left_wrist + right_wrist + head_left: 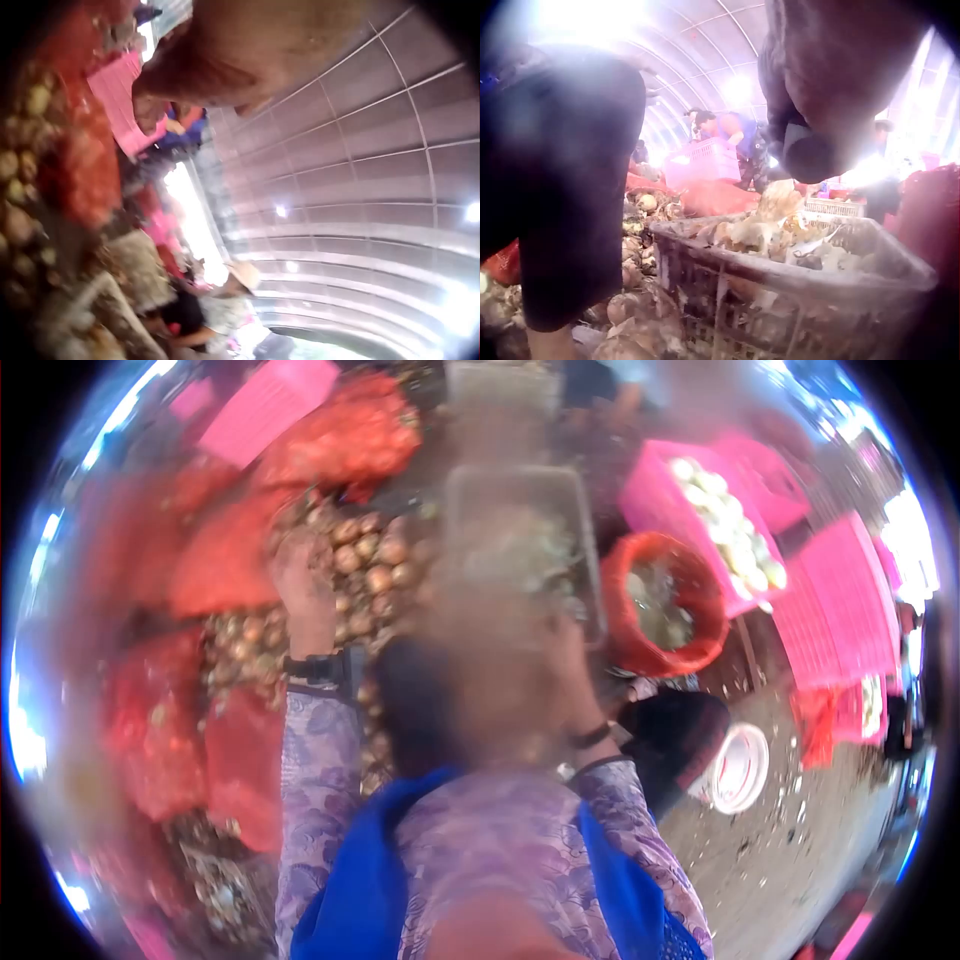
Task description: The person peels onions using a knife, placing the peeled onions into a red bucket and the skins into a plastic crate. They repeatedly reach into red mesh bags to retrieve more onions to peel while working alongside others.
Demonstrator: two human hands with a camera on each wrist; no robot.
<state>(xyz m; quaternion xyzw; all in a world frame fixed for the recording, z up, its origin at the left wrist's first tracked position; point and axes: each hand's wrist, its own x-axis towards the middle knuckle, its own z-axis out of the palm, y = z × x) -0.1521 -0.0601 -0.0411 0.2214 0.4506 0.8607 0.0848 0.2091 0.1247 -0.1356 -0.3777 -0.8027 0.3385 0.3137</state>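
Observation:
In the head view the left hand (pixel 303 575) is over a heap of brown onions (pixel 375 555), blurred. The left wrist view shows that hand (pixel 217 64) with bent fingers and a gap before the thumb; nothing shows between them. The right hand (pixel 567 660) is by the near right corner of a grey crate (pixel 592 550). Seen from the right wrist, the right hand (pixel 832 82) hangs above the crate (pixel 780 274), which holds papery onion skins (pixel 780 229). Its fingers look curled by a dark rounded shape; whether they hold it cannot be made out.
Right of the crate stand a red-rimmed tub (pixel 622 630), a pink crate of peeled white onions (pixel 650 480), stacked pink crates (pixel 835 610) and a white bucket (pixel 740 768). Red net sacks (pixel 225 560) lie at the left. Other people (pixel 731 127) are in the background.

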